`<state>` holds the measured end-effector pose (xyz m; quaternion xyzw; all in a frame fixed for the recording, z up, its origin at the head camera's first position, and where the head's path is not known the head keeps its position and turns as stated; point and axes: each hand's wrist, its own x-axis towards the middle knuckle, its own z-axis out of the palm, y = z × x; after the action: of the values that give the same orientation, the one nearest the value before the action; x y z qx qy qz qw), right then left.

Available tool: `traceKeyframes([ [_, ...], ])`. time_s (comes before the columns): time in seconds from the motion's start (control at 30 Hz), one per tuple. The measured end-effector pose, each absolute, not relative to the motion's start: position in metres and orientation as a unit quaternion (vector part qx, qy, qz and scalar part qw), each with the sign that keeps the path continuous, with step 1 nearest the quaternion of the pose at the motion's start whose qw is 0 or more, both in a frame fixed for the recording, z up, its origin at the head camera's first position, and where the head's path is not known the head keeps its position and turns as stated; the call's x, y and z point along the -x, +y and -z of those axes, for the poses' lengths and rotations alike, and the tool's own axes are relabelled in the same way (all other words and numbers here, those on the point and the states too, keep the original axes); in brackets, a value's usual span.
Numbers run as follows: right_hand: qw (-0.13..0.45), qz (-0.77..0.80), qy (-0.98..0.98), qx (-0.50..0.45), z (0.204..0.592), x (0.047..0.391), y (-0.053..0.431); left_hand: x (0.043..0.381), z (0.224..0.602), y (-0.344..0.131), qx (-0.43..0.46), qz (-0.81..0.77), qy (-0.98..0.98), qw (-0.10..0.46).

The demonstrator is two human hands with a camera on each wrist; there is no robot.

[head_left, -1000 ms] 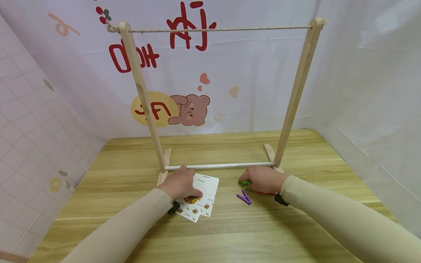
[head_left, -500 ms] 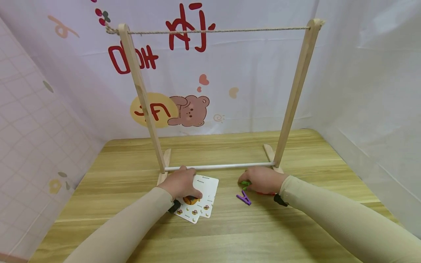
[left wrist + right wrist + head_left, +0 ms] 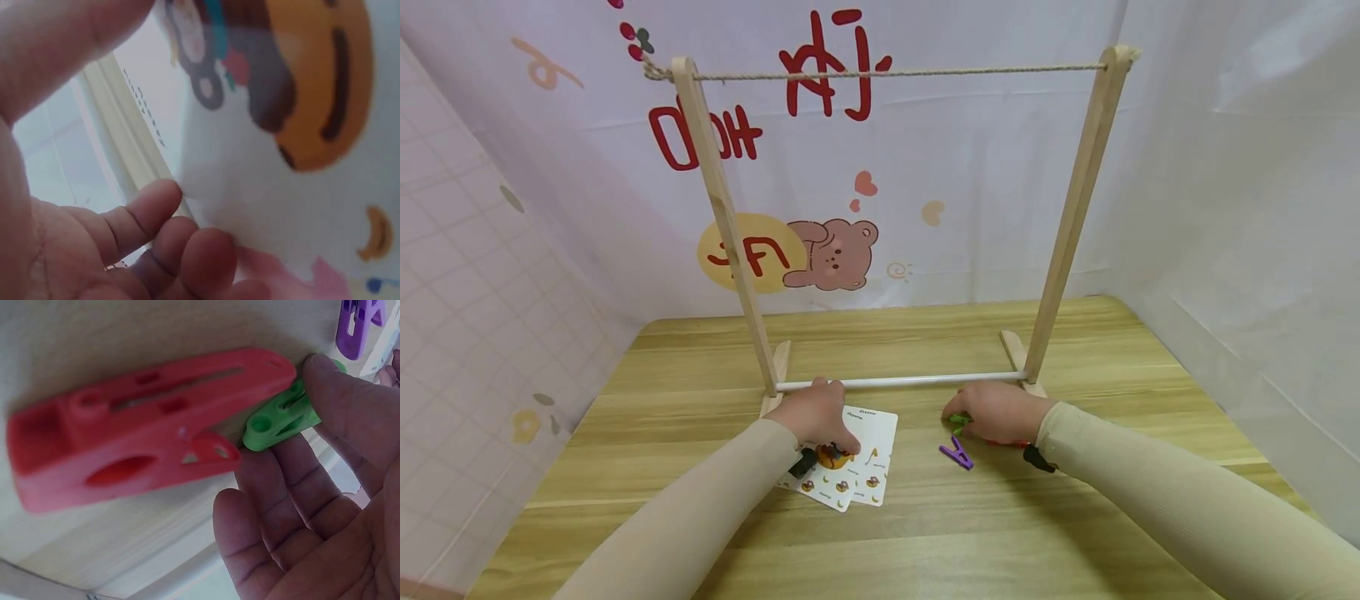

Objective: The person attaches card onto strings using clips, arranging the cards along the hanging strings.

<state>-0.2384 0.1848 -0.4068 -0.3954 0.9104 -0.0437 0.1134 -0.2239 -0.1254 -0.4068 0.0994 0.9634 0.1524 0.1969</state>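
In the last second the two cards have slid a little nearer to the person, together with the left hand (image 3: 812,417). It pinches the upper card (image 3: 837,477) by thumb and curled fingers; the second card (image 3: 877,450) looks out on the right of this thumb. I judge that the card is being picked up, not yet carried away. The right hand (image 3: 1000,411) is the same as before: thumb and fingertips pinch the green clothespin (image 3: 276,420), with the red clothespin (image 3: 147,447) just under the palm and the purple clothespin (image 3: 962,459) nearby, toward the person. Small print on both cards is too blurred for reading. The red lettering (image 3: 862,62) beyond the hands stands upside down; I cannot read it surely.
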Motion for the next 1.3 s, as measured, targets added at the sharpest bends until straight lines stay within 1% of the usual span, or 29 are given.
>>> traceKeyframes([
  [0.4, 0.114, 0.052, 0.912, 0.392, 0.4083, 0.2363, 0.1851, 0.2224, 0.4051, -0.1246, -0.111, -0.149, 0.962, 0.201],
  [0.63, 0.108, 0.053, 0.911, 0.395, 0.4098, 0.2366, 0.1863, 0.2243, 0.4114, -0.1295, -0.105, -0.184, 0.96, 0.184],
  [0.9, 0.098, 0.057, 0.91, 0.4, 0.4078, 0.2375, 0.187, 0.2214, 0.4093, -0.1311, -0.131, -0.156, 0.964, 0.171],
  [1.2, 0.1, 0.052, 0.911, 0.397, 0.4069, 0.2366, 0.1867, 0.2191, 0.4096, -0.1289, -0.128, -0.151, 0.966, 0.166],
  [1.3, 0.099, 0.053, 0.912, 0.396, 0.4076, 0.2365, 0.1869, 0.2182, 0.4105, -0.1299, -0.131, -0.162, 0.965, 0.157],
])
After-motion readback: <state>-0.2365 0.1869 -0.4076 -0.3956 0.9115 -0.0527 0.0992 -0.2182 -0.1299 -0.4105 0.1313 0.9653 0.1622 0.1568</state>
